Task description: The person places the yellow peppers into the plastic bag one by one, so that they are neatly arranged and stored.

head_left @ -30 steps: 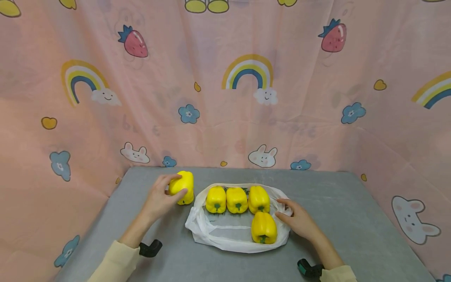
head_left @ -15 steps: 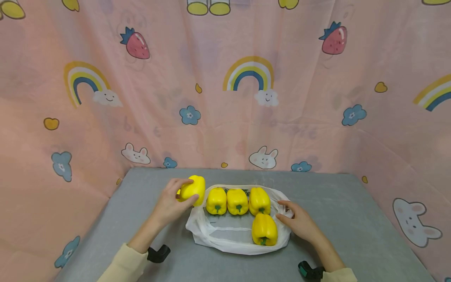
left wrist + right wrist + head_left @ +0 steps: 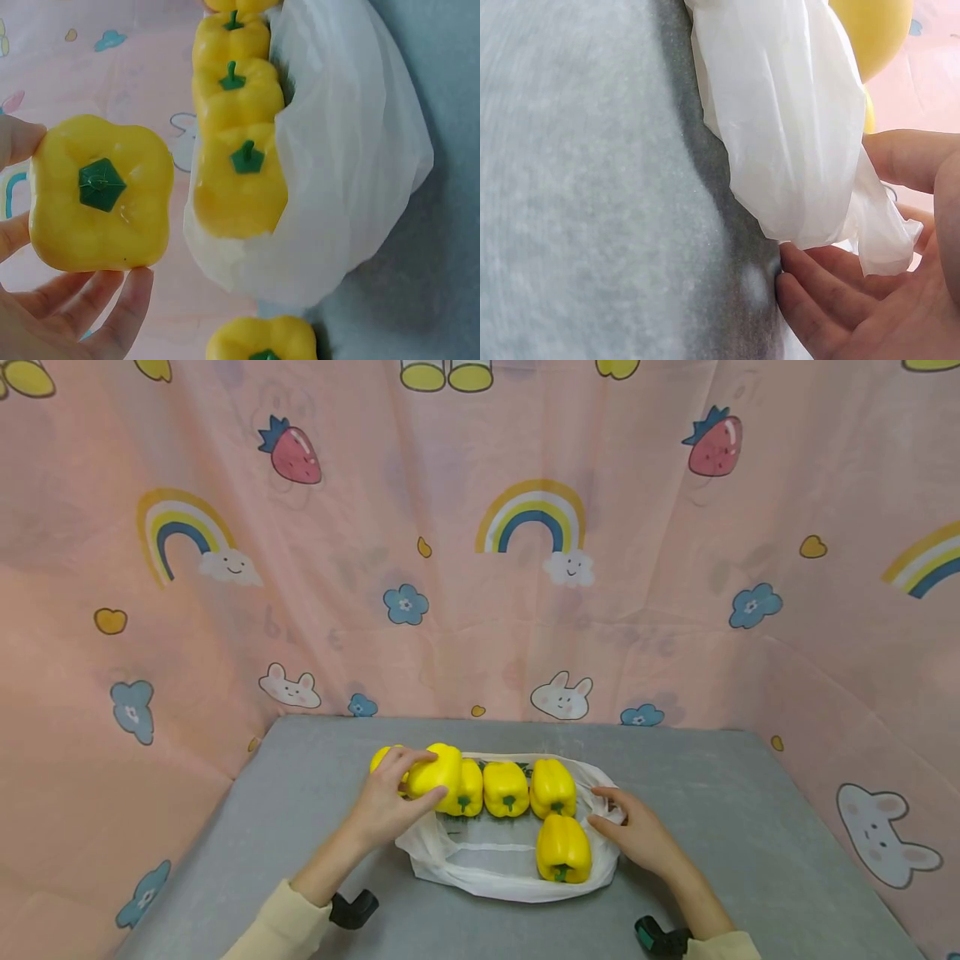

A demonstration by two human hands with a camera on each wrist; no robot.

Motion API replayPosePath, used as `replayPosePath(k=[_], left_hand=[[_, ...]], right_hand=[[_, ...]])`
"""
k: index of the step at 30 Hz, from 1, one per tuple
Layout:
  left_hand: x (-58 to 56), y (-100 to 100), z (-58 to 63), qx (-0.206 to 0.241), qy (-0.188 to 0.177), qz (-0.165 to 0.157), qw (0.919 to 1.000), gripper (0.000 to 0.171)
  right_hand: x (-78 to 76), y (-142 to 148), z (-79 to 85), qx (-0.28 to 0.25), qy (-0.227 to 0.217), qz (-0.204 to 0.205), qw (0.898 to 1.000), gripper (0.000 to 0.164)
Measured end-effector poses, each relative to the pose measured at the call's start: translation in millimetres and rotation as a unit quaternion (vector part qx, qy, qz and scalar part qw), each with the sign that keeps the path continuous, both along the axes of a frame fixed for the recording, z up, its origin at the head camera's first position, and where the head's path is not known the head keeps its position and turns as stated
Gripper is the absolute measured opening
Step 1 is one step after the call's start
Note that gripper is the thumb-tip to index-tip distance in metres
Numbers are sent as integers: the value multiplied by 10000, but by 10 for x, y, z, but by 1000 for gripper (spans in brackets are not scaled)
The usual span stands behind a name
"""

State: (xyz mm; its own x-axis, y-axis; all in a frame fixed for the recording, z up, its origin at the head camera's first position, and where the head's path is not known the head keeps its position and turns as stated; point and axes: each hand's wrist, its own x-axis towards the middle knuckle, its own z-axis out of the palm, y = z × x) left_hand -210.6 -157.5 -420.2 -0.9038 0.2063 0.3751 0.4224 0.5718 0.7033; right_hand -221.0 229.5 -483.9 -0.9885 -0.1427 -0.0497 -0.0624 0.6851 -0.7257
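My left hand [image 3: 392, 802] holds a yellow bell pepper [image 3: 442, 770] between thumb and fingers, over the left edge of a white plastic bag [image 3: 480, 881]. In the left wrist view that bell pepper [image 3: 139, 225] shows its green stem end, apart from the bag. My right hand [image 3: 637, 828] grips the bag's right rim; the right wrist view has the thumb on the inner side and the fingers outside the plastic [image 3: 780, 150]. Inside the wide-mouthed bag, several yellow bell peppers [image 3: 506, 789] form a back row, the leftmost partly hidden. Another bell pepper [image 3: 563, 850] lies at front right.
One more yellow bell pepper [image 3: 384, 757] lies on the grey table [image 3: 712, 802] behind my left hand, partly covered by it. A pink printed curtain [image 3: 637, 635] hangs along the back and both sides. Black wrist devices [image 3: 355, 910] are worn on both wrists.
My left hand has carried its bell pepper rightward, from beside the bag to over its left edge, uncovering another pepper behind. The right hand stays on the rim.
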Motion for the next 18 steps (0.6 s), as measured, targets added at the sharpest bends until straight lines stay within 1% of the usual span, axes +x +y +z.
replayPosePath(k=[8, 14, 18], left_hand=[[55, 135, -20, -120, -361, -82, 9992, 46], [77, 207, -59, -102, -442, -282, 9986, 46], [95, 246, -94, -282, -464, -363, 9979, 46]], right_hand=[[-4, 2, -9, 32, -22, -1, 10000, 59], [-4, 2, -2, 54, -24, -28, 10000, 58], [-5, 3, -3, 72, -29, -32, 10000, 59]])
